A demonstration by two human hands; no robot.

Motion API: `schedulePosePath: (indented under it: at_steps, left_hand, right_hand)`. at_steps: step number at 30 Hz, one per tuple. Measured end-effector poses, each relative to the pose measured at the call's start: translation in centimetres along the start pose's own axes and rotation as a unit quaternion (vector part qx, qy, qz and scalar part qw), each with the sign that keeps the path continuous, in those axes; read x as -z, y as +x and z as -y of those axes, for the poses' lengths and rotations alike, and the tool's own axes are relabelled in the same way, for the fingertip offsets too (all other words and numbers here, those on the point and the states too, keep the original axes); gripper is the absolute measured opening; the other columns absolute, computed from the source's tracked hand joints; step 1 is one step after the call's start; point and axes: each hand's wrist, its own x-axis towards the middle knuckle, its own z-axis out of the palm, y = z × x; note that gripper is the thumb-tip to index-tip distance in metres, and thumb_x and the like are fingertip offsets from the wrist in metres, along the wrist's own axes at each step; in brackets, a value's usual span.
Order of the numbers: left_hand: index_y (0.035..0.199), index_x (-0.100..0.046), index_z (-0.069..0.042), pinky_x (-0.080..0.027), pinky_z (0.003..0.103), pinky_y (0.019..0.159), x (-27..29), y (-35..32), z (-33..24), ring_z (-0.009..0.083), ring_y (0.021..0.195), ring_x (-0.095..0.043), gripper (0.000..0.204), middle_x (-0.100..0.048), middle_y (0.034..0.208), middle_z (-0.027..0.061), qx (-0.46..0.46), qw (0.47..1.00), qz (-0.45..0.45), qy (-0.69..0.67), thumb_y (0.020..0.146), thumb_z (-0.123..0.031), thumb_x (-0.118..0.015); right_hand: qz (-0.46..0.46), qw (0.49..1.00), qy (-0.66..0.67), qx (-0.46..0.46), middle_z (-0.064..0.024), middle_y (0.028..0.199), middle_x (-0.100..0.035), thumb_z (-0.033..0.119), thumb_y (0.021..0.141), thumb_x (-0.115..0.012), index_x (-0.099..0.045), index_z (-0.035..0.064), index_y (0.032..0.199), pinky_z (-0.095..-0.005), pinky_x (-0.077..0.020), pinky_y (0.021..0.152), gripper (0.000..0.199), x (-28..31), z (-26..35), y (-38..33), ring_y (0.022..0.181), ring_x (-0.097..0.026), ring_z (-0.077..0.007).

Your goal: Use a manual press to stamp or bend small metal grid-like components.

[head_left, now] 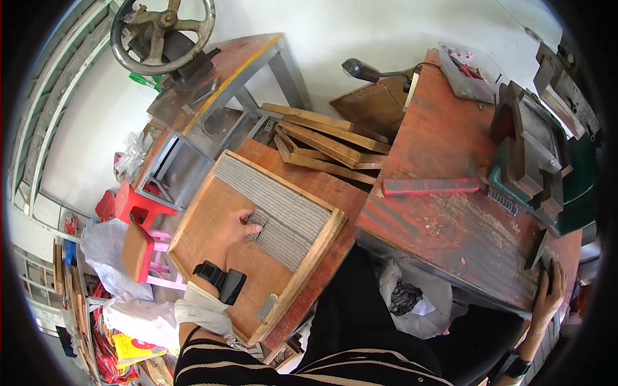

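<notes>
A shallow wooden tray (335, 228) lies tilted across my left side, its upper right part filled with tight rows of small grey metal pieces (277, 199). My left hand (237, 226) reaches into it, thumb and forefinger closed about a short row of these pieces at the edge of the packed rows. A small separate block of the same pieces (268, 307) sits in the tray's near corner. At far right, my right hand (551, 289) rests at the edge of the worn red table (444, 225) with fingers stretched out, beside a dark flat metal piece (537, 249).
A red bar (431, 186) lies on the table before a green and grey machine (541, 154). Behind the tray, wooden frames (328, 141) are stacked. A clear plastic bin (473, 71), a black lamp (360, 69), a handwheel (164, 26) and a pink stool (151, 257) stand around.
</notes>
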Motion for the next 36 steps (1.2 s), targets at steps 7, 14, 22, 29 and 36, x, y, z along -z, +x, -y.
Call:
schedulePosePath:
  at_steps: [7, 14, 22, 29, 36]
  left_hand:
    - [0.123, -0.062, 0.003, -0.056, 0.035, 0.072, -0.1, -1.4, -2.2, 0.0246, 0.081, -0.068, 0.047, -0.069, 0.099, 0.0181, -0.004, 0.991, -0.004, 0.134, 0.079, -0.007, -0.075]
    - [0.120, -0.063, 0.004, -0.054, 0.036, 0.084, -1.0, -2.3, -3.5, 0.0314, 0.097, -0.067, 0.047, -0.066, 0.108, 0.0224, -0.076, 0.973, -0.060, 0.208, 0.076, -0.006, -0.076]
    - [0.110, -0.066, 0.006, -0.054, 0.034, 0.072, -0.4, -0.8, 0.0, 0.0196, 0.079, -0.066, 0.040, -0.069, 0.089, 0.0147, -0.047, 0.993, -0.062, 0.093, 0.073, -0.006, -0.076]
    - [0.108, -0.069, 0.005, -0.051, 0.028, 0.065, 2.4, -1.9, -5.0, 0.0118, 0.073, -0.062, 0.040, -0.070, 0.085, 0.0066, -0.010, 0.991, -0.099, 0.091, 0.073, -0.013, -0.077]
    - [0.113, -0.065, 0.005, -0.052, 0.033, 0.072, -4.1, -7.6, -24.2, 0.0170, 0.081, -0.065, 0.051, -0.069, 0.095, 0.0099, -0.321, 0.943, 0.060, -0.063, 0.069, -0.013, -0.083]
  right_hand:
    - [0.010, 1.000, 0.001, -0.007, -0.0193, 0.129, -0.061, 0.005, 0.095, -0.056, -0.060, -0.0032, 0.127, -0.0397, -0.0392, 0.106, 0.034, 0.1, -0.3, -0.1, 0.122, -0.056, -0.0347]
    - [0.008, 1.000, -0.018, -0.005, -0.0190, 0.128, -0.062, 0.005, 0.095, -0.057, -0.060, -0.0031, 0.127, -0.0400, -0.0395, 0.106, 0.034, 0.3, 0.3, 0.0, 0.122, -0.056, -0.0343]
    - [-0.021, 1.000, -0.010, 0.013, -0.0195, 0.121, -0.064, 0.005, 0.093, -0.058, -0.063, -0.0019, 0.123, -0.0408, -0.0446, 0.099, 0.032, -0.4, 0.5, 0.3, 0.114, -0.059, -0.0357]
    - [-0.034, 0.999, -0.008, -0.009, -0.0200, 0.117, -0.064, 0.005, 0.085, -0.064, -0.064, -0.0021, 0.118, -0.0428, -0.0443, 0.099, 0.034, 1.3, 2.0, 0.0, 0.111, -0.058, -0.0377]
    - [-0.117, 0.991, 0.013, 0.060, -0.0165, 0.114, -0.061, 0.004, 0.070, -0.073, -0.066, 0.0024, 0.110, -0.0497, -0.0426, 0.098, 0.041, 2.7, 7.4, 1.9, 0.112, -0.053, -0.0403]
